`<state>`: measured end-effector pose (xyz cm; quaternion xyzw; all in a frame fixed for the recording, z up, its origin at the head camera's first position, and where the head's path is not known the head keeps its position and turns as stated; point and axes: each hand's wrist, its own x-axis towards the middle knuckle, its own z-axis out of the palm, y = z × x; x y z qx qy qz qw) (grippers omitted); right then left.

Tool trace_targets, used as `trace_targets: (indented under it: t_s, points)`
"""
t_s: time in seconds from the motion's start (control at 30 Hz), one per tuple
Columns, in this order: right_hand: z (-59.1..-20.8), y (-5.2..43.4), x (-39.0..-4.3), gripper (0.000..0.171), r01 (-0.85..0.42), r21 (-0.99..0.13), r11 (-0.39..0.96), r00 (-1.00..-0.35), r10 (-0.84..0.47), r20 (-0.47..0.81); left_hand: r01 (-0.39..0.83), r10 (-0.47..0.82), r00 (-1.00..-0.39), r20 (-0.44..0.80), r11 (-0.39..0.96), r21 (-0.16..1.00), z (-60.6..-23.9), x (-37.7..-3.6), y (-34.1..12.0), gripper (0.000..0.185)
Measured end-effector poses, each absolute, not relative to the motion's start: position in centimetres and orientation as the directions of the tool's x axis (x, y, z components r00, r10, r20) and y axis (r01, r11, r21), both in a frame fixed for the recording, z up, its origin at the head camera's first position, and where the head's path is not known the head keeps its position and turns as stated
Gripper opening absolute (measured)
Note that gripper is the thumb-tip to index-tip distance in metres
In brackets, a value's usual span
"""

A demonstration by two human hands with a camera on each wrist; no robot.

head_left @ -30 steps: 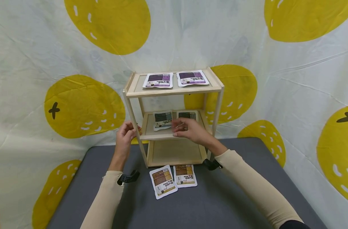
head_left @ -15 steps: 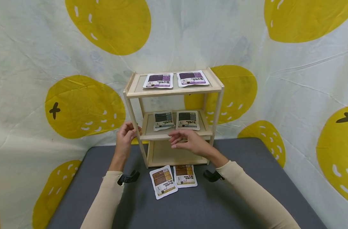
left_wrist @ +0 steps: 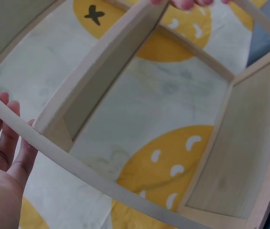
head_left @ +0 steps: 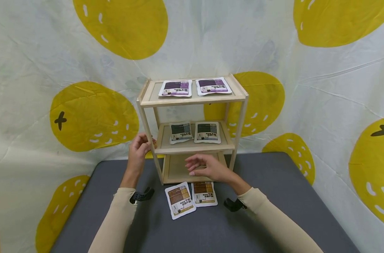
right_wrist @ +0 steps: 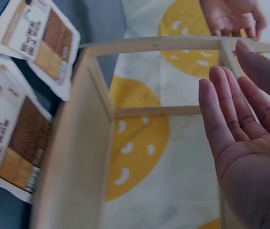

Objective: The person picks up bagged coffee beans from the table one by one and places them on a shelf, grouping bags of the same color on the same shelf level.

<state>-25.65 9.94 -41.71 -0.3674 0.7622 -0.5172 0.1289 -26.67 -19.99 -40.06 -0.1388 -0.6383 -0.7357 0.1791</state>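
A small three-tier wooden shelf rack (head_left: 194, 151) stands at the back of the table. At its left front post my left hand (head_left: 138, 147) grips the wood beside the middle tier, its fingers (left_wrist: 3, 143) showing behind the post. My right hand (head_left: 207, 167) hovers in front of the bottom tier with loosely bent fingers and nothing in them. Just below it, two brown-label pouches (head_left: 180, 200) (head_left: 204, 194) lie on the table, edges overlapping. Two dark-green-label pouches (head_left: 181, 133) (head_left: 207, 133) lie side by side on the middle tier.
On the top tier rest two purple-label pouches (head_left: 175, 88) (head_left: 213, 86). The grey table (head_left: 242, 225) extends to both sides of the rack. A white cloth backdrop (head_left: 204, 42) with yellow fruit prints hangs close behind and at the sides.
My right hand has moved down from the right pouch on the middle tier to the front of the bottom tier, uncovering that pouch. The left hand stays on the post.
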Motion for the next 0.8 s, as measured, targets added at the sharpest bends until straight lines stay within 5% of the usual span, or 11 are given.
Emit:
trace_targets:
  t_s: [0.8]
  points:
    - [-49.8,9.5,-25.4,0.052,-0.229,-0.961,0.157,-0.749,-0.658,0.071,0.458,-0.097,-0.889,0.448,-0.129,0.88,-40.2,-26.6,-19.8,0.02]
